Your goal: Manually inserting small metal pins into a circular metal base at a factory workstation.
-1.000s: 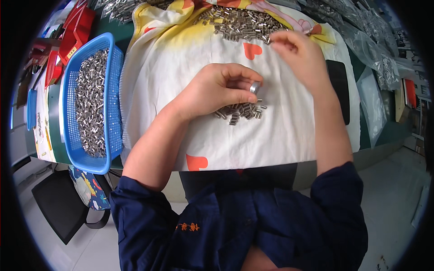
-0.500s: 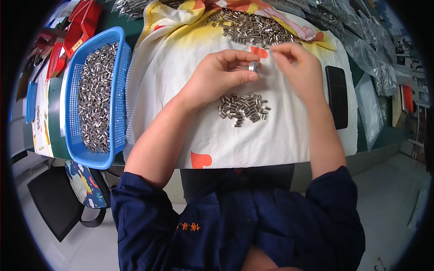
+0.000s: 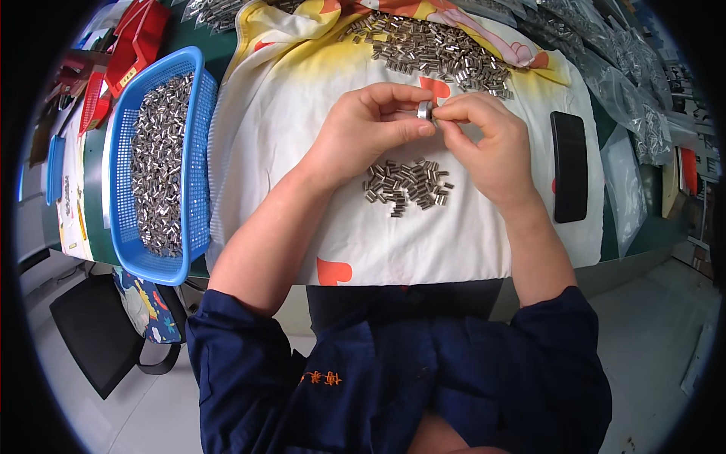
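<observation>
Between the thumb and fingers of my left hand [image 3: 370, 125] is a short, shiny metal ring [image 3: 424, 111], held above the white cloth [image 3: 363, 250]. My right hand [image 3: 488, 140] is closed in a pinch, its thumb and forefinger right up against the ring's right side. Whatever sits in that pinch is too small and covered to make out. Just below both hands lies a small pile of short metal cylinders [image 3: 408, 184]. A larger heap of similar cylinders [image 3: 439, 53] spreads on the far part of the cloth.
To the left stands a blue plastic basket [image 3: 198, 151] filled with metal cylinders. A black phone [image 3: 570, 166] lies at the cloth's right side. Clear plastic bags of parts [image 3: 631, 98] crowd the far right. Red bins [image 3: 136, 45] stand at the far left, and a black chair [image 3: 94, 333] is below.
My right hand has come leftward and down from near the far heap, and its fingertips now meet the ring. My left hand keeps its hold in nearly the same place.
</observation>
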A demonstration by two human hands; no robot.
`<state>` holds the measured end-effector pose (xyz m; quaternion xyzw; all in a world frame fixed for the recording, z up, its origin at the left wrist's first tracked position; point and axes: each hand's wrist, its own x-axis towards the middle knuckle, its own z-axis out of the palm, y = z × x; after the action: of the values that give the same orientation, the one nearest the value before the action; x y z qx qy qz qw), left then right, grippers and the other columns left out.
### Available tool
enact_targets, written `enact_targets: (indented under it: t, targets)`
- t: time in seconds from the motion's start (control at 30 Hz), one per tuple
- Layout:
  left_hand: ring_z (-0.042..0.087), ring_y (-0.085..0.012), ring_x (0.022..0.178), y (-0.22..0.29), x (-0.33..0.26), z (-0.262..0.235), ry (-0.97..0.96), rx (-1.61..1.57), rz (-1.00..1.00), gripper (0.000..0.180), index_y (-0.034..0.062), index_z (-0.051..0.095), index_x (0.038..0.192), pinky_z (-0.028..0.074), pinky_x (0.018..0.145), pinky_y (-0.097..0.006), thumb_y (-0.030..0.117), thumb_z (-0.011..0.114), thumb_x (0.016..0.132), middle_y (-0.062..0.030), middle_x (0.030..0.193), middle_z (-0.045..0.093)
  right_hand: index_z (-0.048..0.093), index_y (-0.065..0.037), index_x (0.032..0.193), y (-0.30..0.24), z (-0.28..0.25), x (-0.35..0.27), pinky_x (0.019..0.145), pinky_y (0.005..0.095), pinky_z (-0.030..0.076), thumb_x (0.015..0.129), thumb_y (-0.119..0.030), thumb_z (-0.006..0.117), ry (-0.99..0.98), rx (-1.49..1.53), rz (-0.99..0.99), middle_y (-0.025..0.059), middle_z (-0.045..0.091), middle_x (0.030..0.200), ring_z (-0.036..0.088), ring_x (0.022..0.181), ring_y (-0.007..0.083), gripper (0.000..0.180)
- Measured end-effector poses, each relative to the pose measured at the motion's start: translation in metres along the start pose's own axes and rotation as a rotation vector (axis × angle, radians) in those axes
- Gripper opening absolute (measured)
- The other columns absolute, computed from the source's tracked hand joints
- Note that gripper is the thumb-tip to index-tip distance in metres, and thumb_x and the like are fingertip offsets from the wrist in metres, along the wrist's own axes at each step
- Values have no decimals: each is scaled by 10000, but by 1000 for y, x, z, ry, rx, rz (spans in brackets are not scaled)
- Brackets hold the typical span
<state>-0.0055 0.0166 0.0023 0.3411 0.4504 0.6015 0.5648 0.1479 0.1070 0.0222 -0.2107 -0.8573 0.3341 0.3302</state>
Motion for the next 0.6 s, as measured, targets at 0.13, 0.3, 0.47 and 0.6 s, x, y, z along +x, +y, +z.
enact_targets:
  t: [0.13, 0.3, 0.47, 0.6]
  targets:
    - [598, -104, 835, -4, 1, 1, 28, 95, 22, 345, -49, 547, 1078, 488, 753, -214, 41, 666, 767, -76, 915, 626, 586, -47, 724, 0, 5, -1, 596, 319, 462, 640, 28, 616, 66, -165, -175, 68, 577, 698, 554, 677, 235, 116]
    - [586, -82, 795, -4, -1, 6, 89, 198, -8, 340, -42, 575, 1050, 486, 718, -202, 63, 690, 748, -56, 879, 631, 561, -50, 692, 3, 9, -4, 581, 340, 456, 608, 35, 607, 103, -279, -257, 68, 552, 666, 535, 644, 247, 128]
    - [575, -69, 775, -4, -1, 6, 133, 316, -1, 345, -30, 583, 1051, 483, 699, -197, 81, 698, 746, -46, 869, 632, 576, -38, 713, 7, 10, -4, 573, 319, 466, 635, 30, 615, 71, -243, -210, 71, 563, 672, 552, 630, 229, 110]
    - [575, -68, 779, 2, -2, 3, 61, 159, -38, 344, -22, 583, 1062, 484, 699, -198, 75, 693, 751, -49, 880, 632, 595, -21, 746, -6, 4, -6, 580, 280, 481, 678, 15, 619, 40, 75, 99, 71, 582, 691, 581, 634, 190, 81]
